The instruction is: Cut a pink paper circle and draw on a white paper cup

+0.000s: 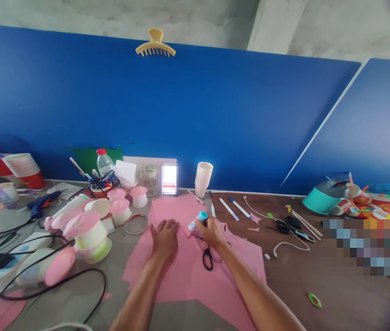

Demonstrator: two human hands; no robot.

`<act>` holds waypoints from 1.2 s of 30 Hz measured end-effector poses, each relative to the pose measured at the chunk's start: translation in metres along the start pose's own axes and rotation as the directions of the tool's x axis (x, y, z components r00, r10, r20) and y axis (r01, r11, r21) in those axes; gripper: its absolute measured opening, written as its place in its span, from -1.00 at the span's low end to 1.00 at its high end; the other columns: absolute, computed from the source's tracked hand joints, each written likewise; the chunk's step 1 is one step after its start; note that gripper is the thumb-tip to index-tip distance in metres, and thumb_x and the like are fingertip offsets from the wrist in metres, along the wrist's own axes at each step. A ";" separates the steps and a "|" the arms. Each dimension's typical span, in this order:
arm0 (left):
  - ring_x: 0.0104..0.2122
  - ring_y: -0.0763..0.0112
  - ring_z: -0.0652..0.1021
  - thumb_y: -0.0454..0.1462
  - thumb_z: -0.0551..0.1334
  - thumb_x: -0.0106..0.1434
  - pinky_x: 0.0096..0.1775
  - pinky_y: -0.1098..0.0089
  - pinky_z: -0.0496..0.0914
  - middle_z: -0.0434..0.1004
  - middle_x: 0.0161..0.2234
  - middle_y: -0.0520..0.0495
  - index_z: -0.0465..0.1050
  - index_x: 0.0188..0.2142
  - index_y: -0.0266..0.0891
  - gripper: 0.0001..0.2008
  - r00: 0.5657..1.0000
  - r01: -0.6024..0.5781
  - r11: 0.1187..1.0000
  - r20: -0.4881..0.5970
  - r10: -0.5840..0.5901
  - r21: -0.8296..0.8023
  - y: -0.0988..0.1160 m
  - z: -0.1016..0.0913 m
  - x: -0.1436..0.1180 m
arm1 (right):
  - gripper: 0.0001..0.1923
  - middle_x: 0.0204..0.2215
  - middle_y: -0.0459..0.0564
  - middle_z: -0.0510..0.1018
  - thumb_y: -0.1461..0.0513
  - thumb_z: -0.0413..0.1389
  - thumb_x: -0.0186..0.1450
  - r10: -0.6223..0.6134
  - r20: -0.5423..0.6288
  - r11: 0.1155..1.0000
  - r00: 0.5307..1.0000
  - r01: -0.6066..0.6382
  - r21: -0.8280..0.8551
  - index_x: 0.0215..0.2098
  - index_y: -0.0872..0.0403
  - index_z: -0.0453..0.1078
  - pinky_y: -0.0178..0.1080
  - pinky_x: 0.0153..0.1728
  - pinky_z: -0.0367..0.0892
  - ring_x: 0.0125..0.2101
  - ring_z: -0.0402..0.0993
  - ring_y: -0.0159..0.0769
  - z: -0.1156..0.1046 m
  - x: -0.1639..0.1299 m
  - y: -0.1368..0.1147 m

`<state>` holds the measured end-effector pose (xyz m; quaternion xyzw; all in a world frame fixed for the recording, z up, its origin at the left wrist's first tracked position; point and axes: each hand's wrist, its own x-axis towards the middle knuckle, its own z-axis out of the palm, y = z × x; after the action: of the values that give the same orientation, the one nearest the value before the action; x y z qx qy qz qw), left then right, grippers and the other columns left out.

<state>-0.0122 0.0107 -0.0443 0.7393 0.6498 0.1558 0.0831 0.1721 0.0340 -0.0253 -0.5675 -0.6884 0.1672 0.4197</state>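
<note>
My left hand lies palm down on pink paper, its fingers spread and pressing on the sheet with nothing gripped. A white glue stick with a light-blue end is tilted in the closed fingers of my right hand, low over the same paper. Scissors with black handles rest on the pink sheets just below my right hand, their blades partly hidden. Several cut pink sheets overlap under both hands. Whether the glue stick touches the paper is hard to make out.
White cups with pink paper tops crowd the left, beside black cables and a blue glue gun. Upright white cups stand by the blue partition. Markers, a white cable and a green ring lie right.
</note>
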 end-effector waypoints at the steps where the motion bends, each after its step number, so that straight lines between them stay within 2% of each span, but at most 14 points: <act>1: 0.25 0.01 0.32 -0.42 -0.02 0.35 0.26 -0.40 -0.09 0.44 0.24 -0.09 0.47 0.12 0.04 -0.50 1.000 -0.003 1.000 0.000 0.003 0.002 0.000 0.000 0.000 | -0.73 -0.53 -0.02 0.62 0.13 0.01 0.33 0.005 -0.010 1.000 1.000 -0.005 0.023 -0.40 0.05 0.48 -0.27 -0.38 0.40 -0.48 0.55 -0.21 -0.001 0.000 0.000; 3: 0.25 0.00 0.32 -0.42 -0.01 0.35 0.26 -0.40 -0.10 0.43 0.25 -0.09 0.47 0.13 0.03 -0.50 1.000 -0.005 1.000 0.002 0.005 0.004 0.000 0.001 -0.001 | -0.69 -0.43 0.03 0.66 0.11 -0.04 0.38 0.011 -0.025 0.997 1.000 -0.010 0.070 -0.29 0.06 0.50 -0.24 -0.33 0.44 -0.40 0.60 -0.18 0.000 0.000 -0.001; 6: 0.25 -0.01 0.33 -0.41 -0.04 0.36 0.26 -0.40 -0.09 0.46 0.22 -0.09 0.48 0.11 0.04 -0.51 1.000 0.000 1.000 -0.013 0.000 -0.013 0.000 0.000 -0.001 | -0.81 -0.41 0.02 0.65 0.13 0.08 0.33 0.008 -0.012 0.995 1.000 -0.007 0.095 -0.23 0.04 0.48 -0.23 -0.33 0.45 -0.38 0.61 -0.13 0.007 -0.003 -0.004; 11: 0.24 0.02 0.34 -0.37 -0.05 0.40 0.27 -0.38 -0.12 0.48 0.20 -0.07 0.50 0.07 0.07 -0.53 0.999 -0.015 0.999 -0.043 0.013 -0.036 0.000 -0.001 -0.002 | -0.92 -0.51 -0.05 0.58 0.18 0.17 0.25 -0.050 0.098 0.998 0.994 0.046 0.046 -0.31 0.01 0.46 -0.22 -0.25 0.39 -0.43 0.55 -0.18 0.017 -0.005 -0.005; 15: 0.23 0.03 0.34 -0.40 -0.04 0.38 0.26 -0.39 -0.09 0.47 0.21 -0.08 0.50 0.08 0.05 -0.52 1.000 -0.011 1.000 -0.017 0.011 0.009 0.000 0.000 -0.001 | -0.93 -0.61 -0.12 0.51 0.20 0.16 0.19 -0.004 0.084 0.999 0.996 0.000 0.043 -0.44 0.02 0.42 -0.25 -0.30 0.35 -0.50 0.49 -0.24 0.010 -0.003 -0.002; 18: 0.23 0.04 0.34 -0.41 -0.03 0.37 0.26 -0.39 -0.06 0.46 0.22 -0.07 0.49 0.09 0.04 -0.52 1.000 0.002 0.999 -0.005 -0.002 0.039 0.001 -0.001 0.000 | -0.85 -0.60 -0.08 0.54 0.18 0.12 0.22 0.028 0.074 0.996 0.997 -0.033 0.077 -0.49 0.03 0.42 -0.27 -0.36 0.35 -0.50 0.50 -0.24 0.003 -0.002 -0.001; 22: 0.25 0.03 0.33 -0.41 0.00 0.36 0.27 -0.34 -0.02 0.46 0.22 -0.05 0.49 0.10 0.06 -0.52 1.000 0.012 0.998 0.000 -0.012 0.062 0.001 0.000 0.001 | -0.64 -0.46 0.04 0.64 0.09 -0.05 0.38 0.055 0.032 0.988 0.998 -0.059 0.141 -0.30 0.11 0.51 -0.25 -0.34 0.39 -0.43 0.55 -0.20 0.001 -0.001 -0.002; 26: 0.24 0.01 0.34 -0.37 -0.01 0.38 0.27 -0.33 0.00 0.46 0.22 -0.05 0.48 0.11 0.08 -0.54 1.000 0.002 0.997 -0.015 -0.001 0.077 -0.001 0.003 0.000 | -0.73 -0.41 0.03 0.64 0.11 0.06 0.32 0.075 0.018 0.991 0.997 -0.077 0.110 -0.18 0.10 0.50 -0.26 -0.34 0.38 -0.39 0.57 -0.18 0.010 -0.002 0.002; 29: 0.24 0.00 0.33 -0.34 -0.05 0.42 0.27 -0.35 -0.03 0.46 0.22 -0.05 0.48 0.11 0.07 -0.54 1.000 0.002 0.998 -0.030 -0.001 0.064 -0.002 0.005 0.001 | -0.80 -0.48 -0.02 0.60 0.16 0.15 0.25 0.068 0.044 0.996 0.997 -0.071 0.053 -0.23 0.09 0.50 -0.26 -0.33 0.35 -0.40 0.56 -0.16 0.015 -0.003 0.006; 33: 0.25 0.00 0.33 -0.36 -0.07 0.42 0.26 -0.38 -0.04 0.47 0.22 -0.04 0.49 0.09 0.07 -0.53 1.000 0.012 0.998 -0.010 -0.011 0.061 -0.001 0.004 0.002 | -0.90 -0.55 -0.04 0.57 0.20 0.17 0.22 0.083 0.043 0.996 0.996 -0.083 0.019 -0.36 0.07 0.48 -0.26 -0.36 0.32 -0.45 0.54 -0.18 0.011 -0.001 0.009; 36: 0.25 0.01 0.33 -0.37 -0.07 0.41 0.26 -0.40 -0.05 0.46 0.22 -0.04 0.48 0.10 0.05 -0.53 1.000 0.014 0.999 0.003 -0.014 0.052 0.001 0.000 0.002 | -0.86 -0.56 -0.03 0.58 0.18 0.15 0.24 0.092 0.038 0.995 0.995 -0.094 0.031 -0.44 0.05 0.46 -0.26 -0.36 0.35 -0.45 0.55 -0.18 0.004 0.002 0.011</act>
<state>-0.0108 0.0125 -0.0442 0.7369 0.6586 0.1372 0.0661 0.1762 0.0397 -0.0347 -0.5888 -0.6659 0.2082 0.4082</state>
